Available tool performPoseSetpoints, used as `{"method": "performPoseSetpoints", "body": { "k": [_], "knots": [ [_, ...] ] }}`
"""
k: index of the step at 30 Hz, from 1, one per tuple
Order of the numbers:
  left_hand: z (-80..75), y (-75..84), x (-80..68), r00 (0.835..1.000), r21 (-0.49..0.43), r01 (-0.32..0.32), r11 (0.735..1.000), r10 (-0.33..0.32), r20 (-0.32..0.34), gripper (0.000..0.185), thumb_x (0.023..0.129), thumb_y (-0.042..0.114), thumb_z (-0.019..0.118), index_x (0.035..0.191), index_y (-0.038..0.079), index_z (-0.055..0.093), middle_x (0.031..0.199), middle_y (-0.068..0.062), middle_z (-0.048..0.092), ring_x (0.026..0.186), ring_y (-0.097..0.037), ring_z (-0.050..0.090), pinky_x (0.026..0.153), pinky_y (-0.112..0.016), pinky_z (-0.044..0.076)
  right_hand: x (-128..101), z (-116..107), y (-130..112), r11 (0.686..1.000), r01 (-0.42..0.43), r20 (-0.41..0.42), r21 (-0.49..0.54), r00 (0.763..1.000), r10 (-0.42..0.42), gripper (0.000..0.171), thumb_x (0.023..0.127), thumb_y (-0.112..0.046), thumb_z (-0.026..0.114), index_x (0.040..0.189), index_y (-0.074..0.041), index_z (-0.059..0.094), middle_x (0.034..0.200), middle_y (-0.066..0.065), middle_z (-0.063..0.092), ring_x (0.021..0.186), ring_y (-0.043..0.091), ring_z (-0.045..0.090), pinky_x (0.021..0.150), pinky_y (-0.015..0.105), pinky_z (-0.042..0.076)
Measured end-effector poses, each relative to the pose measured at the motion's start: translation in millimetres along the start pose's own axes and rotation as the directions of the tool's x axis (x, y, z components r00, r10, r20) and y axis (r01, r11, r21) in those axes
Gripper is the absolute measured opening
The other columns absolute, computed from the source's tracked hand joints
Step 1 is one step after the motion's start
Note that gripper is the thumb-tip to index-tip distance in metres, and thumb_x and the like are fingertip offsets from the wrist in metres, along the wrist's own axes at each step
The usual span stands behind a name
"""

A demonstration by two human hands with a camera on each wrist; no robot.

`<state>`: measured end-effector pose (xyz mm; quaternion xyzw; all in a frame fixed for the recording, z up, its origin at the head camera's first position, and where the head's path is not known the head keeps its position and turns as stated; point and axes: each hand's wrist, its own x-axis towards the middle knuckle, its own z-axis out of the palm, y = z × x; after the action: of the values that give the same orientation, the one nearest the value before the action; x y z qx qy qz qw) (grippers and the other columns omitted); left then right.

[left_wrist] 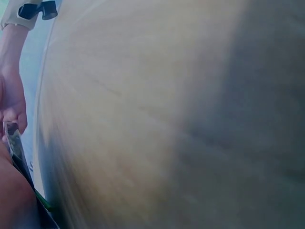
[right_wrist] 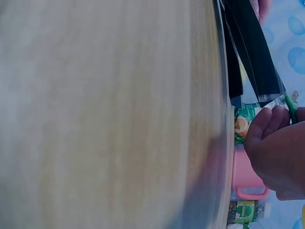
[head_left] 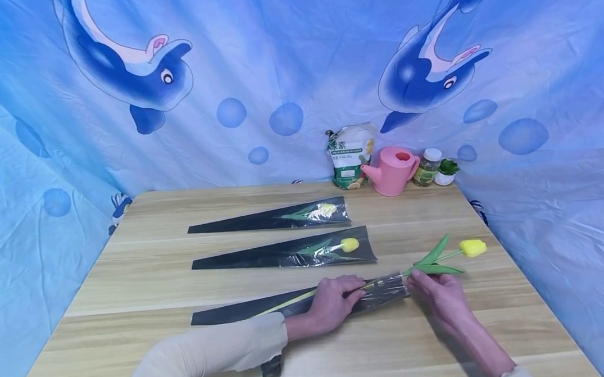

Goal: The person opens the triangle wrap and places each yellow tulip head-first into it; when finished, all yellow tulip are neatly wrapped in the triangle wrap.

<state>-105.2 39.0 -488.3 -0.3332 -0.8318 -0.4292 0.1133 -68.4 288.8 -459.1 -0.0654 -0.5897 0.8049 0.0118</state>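
Note:
A yellow artificial tulip (head_left: 473,248) with green leaves lies partly in the nearest black-backed clear flower sleeve (head_left: 386,291). Its stem runs down inside the sleeve, while bloom and leaves stick out of the wide right end. My left hand (head_left: 327,306) grips the sleeve around its middle and covers part of it. At the sleeve's mouth, my right hand (head_left: 441,298) pinches the tulip by the base of its leaves. The right wrist view also shows my right hand (right_wrist: 279,148) at the green stem (right_wrist: 290,107).
Farther back lie two more sleeves (head_left: 238,262) (head_left: 229,226), each with a yellow tulip inside. At the back right stand a fertilizer bag (head_left: 351,157), a pink watering can (head_left: 392,173), a white-capped jar (head_left: 426,168) and a small potted plant (head_left: 446,172). Blue dolphin-print cloth (head_left: 298,53) hangs around the table.

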Motion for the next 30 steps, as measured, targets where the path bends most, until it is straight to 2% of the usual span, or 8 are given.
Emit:
{"method": "performPoseSetpoints", "body": {
  "k": [5,9,14,17,24,30],
  "knots": [
    [-1.2,-1.0,-0.3,1.0,-0.004,0.004,1.0,-0.004,0.005,0.023,0.087,0.012,0.078,0.11,0.006,0.077,0.11,-0.006,0.073,0.106,-0.016,0.069,0.097,-0.023,0.049,0.7,-1.9,0.2,1.0,-0.019,-0.012,-0.005,1.0,0.019,0.01,0.097,0.0,0.062,0.099,-0.009,0.067,0.093,0.004,0.071,0.087,0.014,0.07,0.09,0.03,0.056],
    [-2.2,-1.9,-0.9,1.0,-0.002,0.004,1.0,-0.004,0.014,0.024,0.087,0.013,0.079,0.11,0.006,0.077,0.11,-0.007,0.073,0.106,-0.016,0.069,0.097,-0.024,0.05,0.5,-7.4,-0.3,0.997,-0.018,-0.031,0.073,0.999,0.02,0.011,0.097,0.0,0.063,0.096,-0.009,0.068,0.091,0.004,0.071,0.084,0.013,0.07,0.088,0.03,0.056],
    [-2.8,-3.4,-1.9,0.999,-0.002,0.016,1.0,-0.016,0.034,0.026,0.087,0.013,0.079,0.111,0.007,0.077,0.112,-0.007,0.073,0.108,-0.017,0.068,0.098,-0.025,0.049,1.6,-21.9,-5.7,0.984,0.055,-0.048,0.171,0.998,-0.047,0.014,0.097,0.003,0.061,0.094,-0.007,0.07,0.088,0.004,0.071,0.08,0.013,0.07,0.081,0.026,0.058],
    [-2.8,-5.0,-1.9,0.999,0.002,0.022,1.0,-0.022,0.045,0.027,0.087,0.013,0.079,0.113,0.007,0.076,0.113,-0.007,0.072,0.109,-0.017,0.068,0.098,-0.025,0.049,4.3,-33.5,-12.2,0.975,0.124,-0.052,0.185,0.992,-0.117,0.018,0.098,0.005,0.058,0.092,-0.005,0.071,0.086,0.005,0.072,0.079,0.012,0.07,0.077,0.024,0.059],
    [-2.0,-9.4,-2.1,0.999,0.074,-0.012,0.997,0.009,0.048,0.027,0.086,0.013,0.079,0.112,0.005,0.076,0.113,-0.008,0.072,0.108,-0.02,0.068,0.099,-0.029,0.05,7.2,-64.8,-31.5,0.914,0.249,-0.056,0.32,0.968,-0.244,0.025,0.099,0.012,0.049,0.094,0.0,0.07,0.087,0.01,0.072,0.08,0.017,0.071,0.073,0.026,0.059],
    [-2.5,-10.0,-2.3,0.999,0.113,-0.02,0.993,0.016,0.034,0.026,0.086,0.016,0.08,0.11,0.005,0.077,0.113,-0.008,0.072,0.11,-0.022,0.068,0.099,-0.032,0.05,1.8,-86.1,-47.3,0.873,0.24,-0.113,0.425,0.971,-0.212,0.024,0.099,0.013,0.047,0.094,0.005,0.069,0.086,0.015,0.072,0.079,0.022,0.072,0.073,0.031,0.061]
  ]
}}
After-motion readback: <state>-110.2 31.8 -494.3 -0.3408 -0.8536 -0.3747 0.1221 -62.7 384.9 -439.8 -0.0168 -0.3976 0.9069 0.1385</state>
